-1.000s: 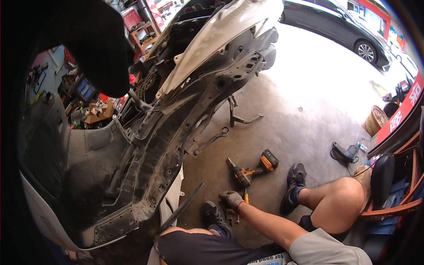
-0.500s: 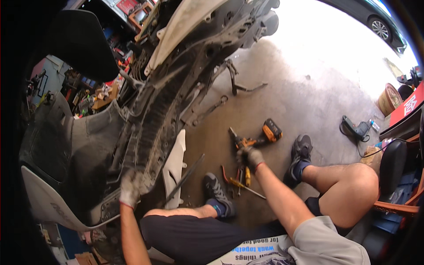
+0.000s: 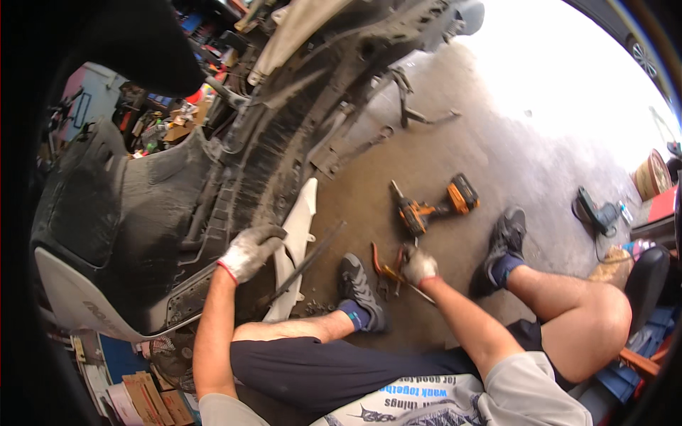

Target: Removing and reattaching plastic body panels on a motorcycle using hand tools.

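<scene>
My left hand (image 3: 247,254), in a white and grey work glove, has its fingers stretched out and holds nothing. It hovers between the dark underside of a scooter (image 3: 266,153) lying on its side and a loose white body panel (image 3: 304,209). My right hand (image 3: 419,265), gloved too, is down at the hand tools on the floor, its fingers closed around a screwdriver (image 3: 416,242); the glove hides the handle, while a thin shaft sticks out ahead. Beside it lie pliers with red-orange handles (image 3: 376,257). Just beyond rests an orange and black cordless drill (image 3: 420,214).
A dark bar (image 3: 312,259) leans across the white panel. The scooter's stand (image 3: 419,116) juts out over the concrete floor. At the right lie a dark corded power tool (image 3: 595,211) and a wooden reel (image 3: 650,176). My shoes (image 3: 359,291) flank the tools.
My right hand has left the cordless drill and moved back to the hand tools. My left hand has come off the scooter's lower edge and moved up and right. The view has shifted slightly.
</scene>
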### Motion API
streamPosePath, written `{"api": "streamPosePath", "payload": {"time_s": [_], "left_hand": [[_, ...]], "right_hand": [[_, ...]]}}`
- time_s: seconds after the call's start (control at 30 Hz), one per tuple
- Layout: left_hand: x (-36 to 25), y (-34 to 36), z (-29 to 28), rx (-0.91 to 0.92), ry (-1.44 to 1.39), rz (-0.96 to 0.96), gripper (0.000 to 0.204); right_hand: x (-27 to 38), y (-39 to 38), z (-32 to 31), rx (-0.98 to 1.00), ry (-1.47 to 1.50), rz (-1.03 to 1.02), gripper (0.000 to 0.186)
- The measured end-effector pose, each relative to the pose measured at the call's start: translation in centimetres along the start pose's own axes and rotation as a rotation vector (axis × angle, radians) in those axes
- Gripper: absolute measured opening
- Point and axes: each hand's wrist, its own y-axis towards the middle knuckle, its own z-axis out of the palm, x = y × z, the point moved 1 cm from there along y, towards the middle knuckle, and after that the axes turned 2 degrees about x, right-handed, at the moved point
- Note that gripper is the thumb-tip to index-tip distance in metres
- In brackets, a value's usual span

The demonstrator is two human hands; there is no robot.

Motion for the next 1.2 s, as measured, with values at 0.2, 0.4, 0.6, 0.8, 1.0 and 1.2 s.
{"api": "streamPosePath", "payload": {"time_s": [0.2,0.4,0.6,0.8,1.0,1.2], "left_hand": [[-1.9,1.0,-0.1,-0.032,-0.08,0.004,0.032],[-2.1,1.7,0.2,0.042,-0.05,0.044,0.034],[-3.8,1.8,-0.3,0.049,-0.066,0.029,0.036],[-5.6,3.2,-0.6,0.02,-0.018,0.166,0.037],[-10.1,5.5,-0.8,-0.005,0.039,0.396,0.037],[-12.3,7.7,-0.6,-0.017,-0.016,0.394,0.038]], "right_hand": [[0.4,-0.9,5.2,0.214,-0.294,0.094,0.051],[1.2,-1.2,4.2,0.364,-0.488,-0.101,0.043],[5.0,-1.0,-3.2,0.231,-0.281,-0.114,0.063],[11.9,0.5,-14.2,-0.122,0.075,-0.082,0.059],[14.2,2.9,-27.1,-0.531,0.373,-0.407,0.047],[21.8,1.4,-39.1,-0.548,0.905,-0.385,0.039]]}}
